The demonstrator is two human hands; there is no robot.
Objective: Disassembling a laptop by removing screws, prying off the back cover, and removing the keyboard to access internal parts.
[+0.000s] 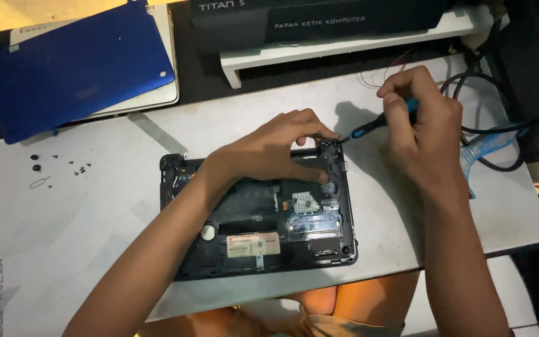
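Observation:
A small black laptop base (251, 249) lies opened, its inner parts showing, on a white mat (63, 218). My left hand (269, 150) rests over the base's upper half, fingers curled onto the far right corner. My right hand (422, 128) grips a screwdriver (375, 123) with a blue and black handle. Its tip points down-left at the base's top right corner (338, 142), close to my left fingertips.
A blue laptop cover (76, 68) lies on a white one at the back left. Several small screws (70, 165) and a pin tool (38, 183) sit on the mat's left. A long black box on a white stand (344, 47) is behind. Cables (494, 134) trail at right.

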